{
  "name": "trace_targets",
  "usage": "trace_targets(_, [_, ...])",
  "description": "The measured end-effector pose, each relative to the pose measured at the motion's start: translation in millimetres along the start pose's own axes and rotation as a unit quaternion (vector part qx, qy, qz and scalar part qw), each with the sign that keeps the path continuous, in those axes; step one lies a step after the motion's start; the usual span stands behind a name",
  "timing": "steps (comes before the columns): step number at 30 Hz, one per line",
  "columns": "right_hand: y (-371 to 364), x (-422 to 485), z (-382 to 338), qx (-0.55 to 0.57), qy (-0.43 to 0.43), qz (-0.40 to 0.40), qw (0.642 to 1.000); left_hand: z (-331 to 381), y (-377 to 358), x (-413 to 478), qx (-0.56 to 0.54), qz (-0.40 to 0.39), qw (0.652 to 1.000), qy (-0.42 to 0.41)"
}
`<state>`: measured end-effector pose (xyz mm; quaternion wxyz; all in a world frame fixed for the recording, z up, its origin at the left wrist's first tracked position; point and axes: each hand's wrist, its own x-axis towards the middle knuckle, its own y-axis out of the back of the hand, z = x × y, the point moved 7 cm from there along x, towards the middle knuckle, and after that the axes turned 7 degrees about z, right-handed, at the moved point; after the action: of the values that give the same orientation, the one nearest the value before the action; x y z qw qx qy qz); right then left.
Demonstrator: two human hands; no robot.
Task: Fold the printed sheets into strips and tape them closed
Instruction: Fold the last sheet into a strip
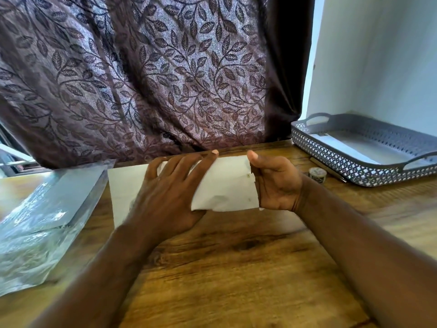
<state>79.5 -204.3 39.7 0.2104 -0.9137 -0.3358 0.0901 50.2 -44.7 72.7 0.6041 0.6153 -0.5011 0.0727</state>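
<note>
Head view: by curtain point(142, 79), over wooden table point(236, 268), left hand point(170, 192) flattens, right hand point(276, 183) grips folded sheet point(227, 185).

We can read no text anywhere in this scene. The small roll of tape point(317, 175) at the far right, just beside the gray tray point(343, 167), carries a dark label with pale lettering, but it is too blurred for us to make out. The folded sheet point(227, 188) in the middle shows only faint specks, nothing legible.
</note>
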Motion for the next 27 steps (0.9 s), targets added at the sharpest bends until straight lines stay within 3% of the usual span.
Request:
trace_targets(6, [8.0,4.2,-1.9,-0.031,0.006,0.043,0.999,-9.6,-5.8,-4.4,0.015,-0.025,0.999,0.015])
trace_targets(9, [13.1,5.0,1.1,-0.077,0.006,0.088,0.993,-10.5,-5.4,-5.1,0.013,-0.029,0.999,0.014])
trace_targets(14, [8.7,10.4,10.7,-0.169,0.019,0.096,0.981,-1.9,-12.0,-7.0,0.014,-0.057,0.998,0.002])
trace_targets(18, [13.3,9.8,6.4,-0.141,0.024,0.143,0.979,-0.5,-14.4,-6.5,0.012,-0.067,0.998,0.002])
trace_targets(27, [19.2,8.9,0.7,-0.157,0.038,0.143,0.976,-1.8,-20.6,-8.7,0.015,-0.108,0.994,-0.019])
